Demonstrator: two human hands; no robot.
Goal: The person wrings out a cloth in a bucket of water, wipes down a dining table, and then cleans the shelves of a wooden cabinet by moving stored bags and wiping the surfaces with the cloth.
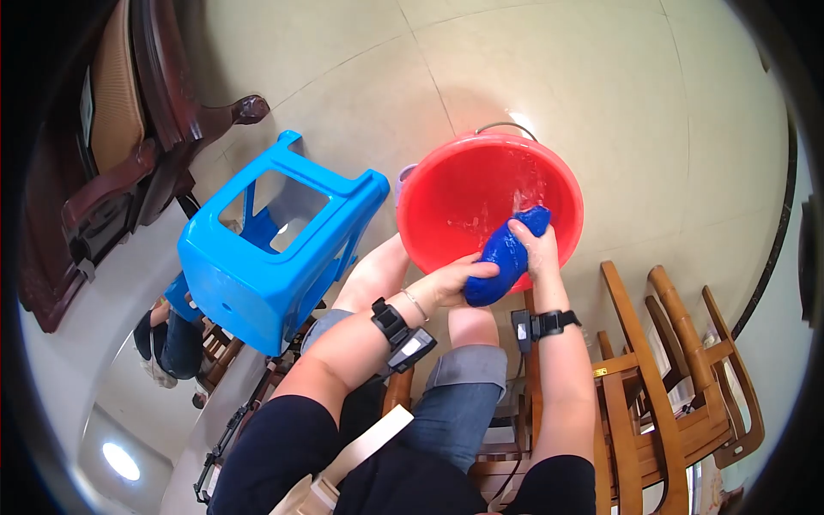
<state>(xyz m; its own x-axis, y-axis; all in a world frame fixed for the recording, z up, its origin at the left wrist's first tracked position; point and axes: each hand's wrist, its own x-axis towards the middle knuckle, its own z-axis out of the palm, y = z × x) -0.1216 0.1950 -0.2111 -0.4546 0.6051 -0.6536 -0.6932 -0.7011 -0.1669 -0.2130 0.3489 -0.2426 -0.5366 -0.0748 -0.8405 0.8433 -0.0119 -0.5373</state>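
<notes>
A wet blue cloth, bunched into a thick roll, is gripped at both ends above a red bucket. My left hand is closed round its near end. At the far end, my right hand wraps round the cloth with the thumb on top. Water runs and splashes off the far end into the bucket, whose wire handle rests at the back rim. The inside of the bucket below my hands is partly hidden.
A blue plastic stool stands tilted in view left of the bucket. A dark carved wooden chair is at the far left. Wooden chairs are at the right. My knees are close to the bucket on the tiled floor.
</notes>
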